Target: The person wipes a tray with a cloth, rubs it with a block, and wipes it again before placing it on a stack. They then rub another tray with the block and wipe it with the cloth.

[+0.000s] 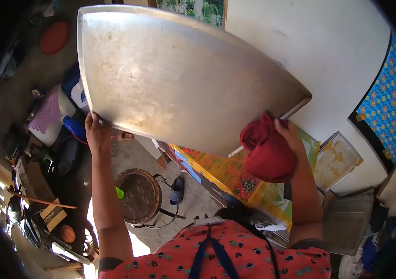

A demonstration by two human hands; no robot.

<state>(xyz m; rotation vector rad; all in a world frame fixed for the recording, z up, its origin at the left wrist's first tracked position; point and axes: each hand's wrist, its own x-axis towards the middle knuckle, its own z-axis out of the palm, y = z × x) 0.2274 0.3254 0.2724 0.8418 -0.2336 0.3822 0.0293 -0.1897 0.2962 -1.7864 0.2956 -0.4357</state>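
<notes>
A large metal baking tray with a raised rim and brownish stains is held up in front of me, tilted. My left hand grips its lower left corner, thumb and fingers closed on the rim. In my right hand is a bunched dark red cloth, pressed against the tray's lower right edge. Part of the cloth hides that edge, and some of my right fingers are hidden behind it.
Below is a table with a flowered yellow-orange cover. A round stool and a dark slipper are on the floor. More trays lean at the right by the white wall. Boxes and a basketball crowd the left.
</notes>
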